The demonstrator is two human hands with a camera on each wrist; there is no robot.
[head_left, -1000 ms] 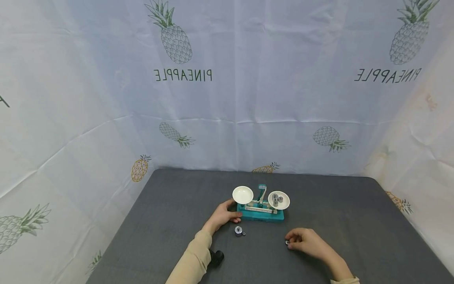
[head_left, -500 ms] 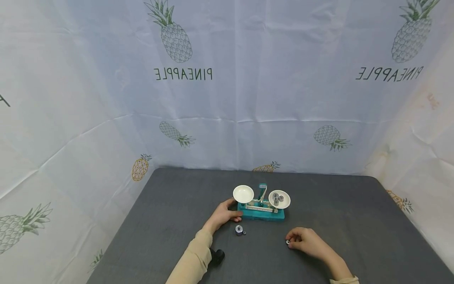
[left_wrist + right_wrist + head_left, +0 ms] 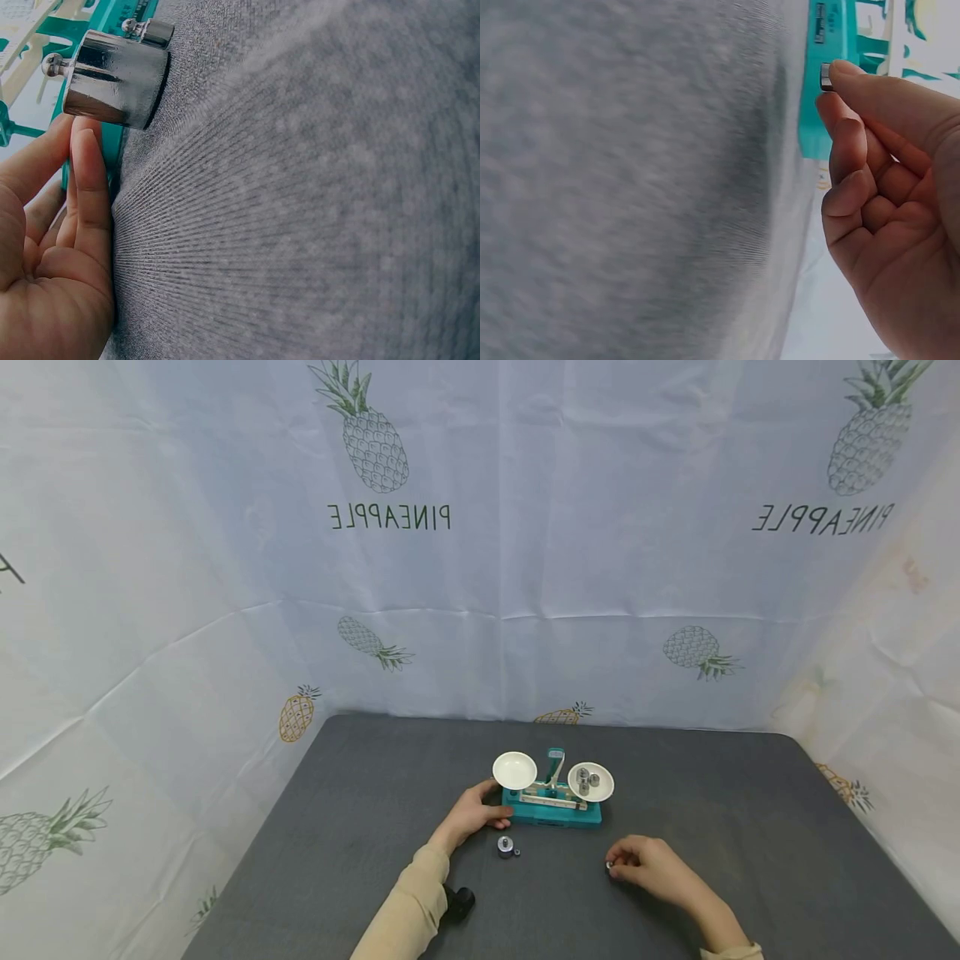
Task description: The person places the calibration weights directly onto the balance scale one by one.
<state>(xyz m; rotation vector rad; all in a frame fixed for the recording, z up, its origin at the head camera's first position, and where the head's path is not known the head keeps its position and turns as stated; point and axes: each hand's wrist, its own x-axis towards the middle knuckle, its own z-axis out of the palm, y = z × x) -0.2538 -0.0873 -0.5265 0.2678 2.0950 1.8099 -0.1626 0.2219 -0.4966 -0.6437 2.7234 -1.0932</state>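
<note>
A teal balance scale [image 3: 556, 815] with two white pans stands on the dark table. My left hand [image 3: 470, 814] grips the left end of its base, the thumb along the front. Several metal weights [image 3: 583, 781] sit in the right pan; the left pan [image 3: 514, 770] holds nothing. In front of the scale stand a large knobbed weight [image 3: 116, 79] and a small knobbed weight [image 3: 156, 32], side by side. To the right of the scale, my right hand [image 3: 651, 867] pinches a small shiny weight [image 3: 826, 77] between thumb and index finger, close over the table.
A black object [image 3: 459, 904] lies beside the left sleeve, partly hidden by it. White cloth [image 3: 480, 568] printed with pineapples hangs behind the table and at both sides.
My right hand with the pinched weight has shifted slightly forward, toward the scale. The left hand keeps its hold on the base, and the scale has not moved.
</note>
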